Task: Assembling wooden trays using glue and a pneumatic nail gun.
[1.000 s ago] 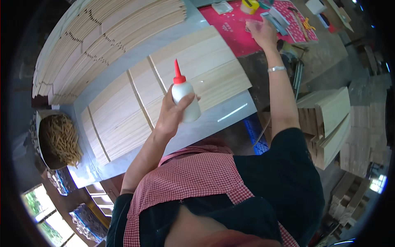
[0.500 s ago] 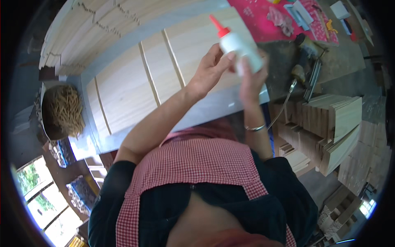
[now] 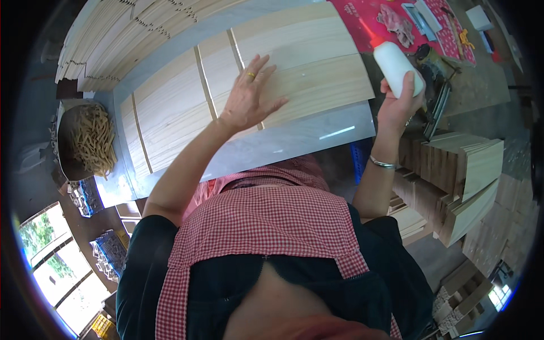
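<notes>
The left hand [image 3: 248,93] lies flat and open on a pale wooden panel [image 3: 309,73], fingers spread and pointing toward 1 o'clock, holding nothing; a ring shows on one finger. That panel is the rightmost of several light wood panels laid side by side on a grey worktable [image 3: 294,139], with thin wooden strips [image 3: 205,82] standing between them. A second panel [image 3: 170,113] sits at 9 o'clock from the hand, just beyond one of the strips.

The right hand [image 3: 399,105] is closed around a white glue bottle [image 3: 395,67] with a red nozzle — the bottle is lifted off the table, tilted with its tip toward 11 o'clock, just past the table's right end. A metal bangle [image 3: 382,164] circles the wrist below it.

At 12 o'clock from the bottle lies a red mat [image 3: 374,17] littered with small tools and scraps. At 10 o'clock from the left hand, along the far edge of the table, stacks of wooden slats [image 3: 124,34] are piled. A dark round basin of wood shavings [image 3: 90,141] stands at 9 o'clock, off the table's left end. At 4 o'clock from the right hand, stacked wooden boards [image 3: 464,170] stand on edge — more lie beyond them. The person wears a red-checked apron [image 3: 266,221] over dark clothing.
</notes>
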`<state>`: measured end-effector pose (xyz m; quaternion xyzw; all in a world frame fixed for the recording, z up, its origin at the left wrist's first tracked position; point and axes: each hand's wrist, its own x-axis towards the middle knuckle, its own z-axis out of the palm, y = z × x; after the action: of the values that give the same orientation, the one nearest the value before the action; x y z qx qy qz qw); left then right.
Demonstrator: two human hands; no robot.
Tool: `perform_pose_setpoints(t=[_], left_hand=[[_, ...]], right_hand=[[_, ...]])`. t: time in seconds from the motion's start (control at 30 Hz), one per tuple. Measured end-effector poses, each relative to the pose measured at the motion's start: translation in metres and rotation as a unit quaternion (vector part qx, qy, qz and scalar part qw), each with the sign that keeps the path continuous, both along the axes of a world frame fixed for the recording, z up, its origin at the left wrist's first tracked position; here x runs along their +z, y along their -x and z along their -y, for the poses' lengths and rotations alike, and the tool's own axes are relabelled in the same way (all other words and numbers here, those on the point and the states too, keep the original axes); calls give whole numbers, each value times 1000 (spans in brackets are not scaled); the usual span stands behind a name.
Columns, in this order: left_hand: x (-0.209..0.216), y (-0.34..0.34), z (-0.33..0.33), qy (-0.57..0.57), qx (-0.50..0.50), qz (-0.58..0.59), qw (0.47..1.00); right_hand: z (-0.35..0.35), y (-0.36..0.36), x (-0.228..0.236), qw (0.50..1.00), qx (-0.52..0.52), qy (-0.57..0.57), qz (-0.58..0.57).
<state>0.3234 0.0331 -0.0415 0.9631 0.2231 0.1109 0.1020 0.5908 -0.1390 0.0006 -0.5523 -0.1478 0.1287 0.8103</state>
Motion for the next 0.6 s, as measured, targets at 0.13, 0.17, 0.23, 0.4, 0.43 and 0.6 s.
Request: perform_pose_setpoints(t=[0.13, 0.17, 0.23, 0.4, 0.43, 0.6], left_hand=[[45, -34, 48, 538, 29, 204, 818], [55, -40, 54, 681, 40, 260, 683], [62, -44, 55, 719, 46, 285, 632], [54, -25, 35, 768, 69, 330, 545], [45, -12, 21, 722, 76, 300, 619], [15, 7, 7, 516, 84, 276, 806]], right_hand=[[-16, 43, -2, 997, 56, -48, 20], [-17, 61, -2, 993, 95, -59, 25], [-21, 101, -4, 980, 147, 23, 130], [-28, 107, -14, 926, 196, 83, 313], [-27, 95, -20, 926, 198, 86, 310], [-35, 80, -49, 805, 153, 329, 470]])
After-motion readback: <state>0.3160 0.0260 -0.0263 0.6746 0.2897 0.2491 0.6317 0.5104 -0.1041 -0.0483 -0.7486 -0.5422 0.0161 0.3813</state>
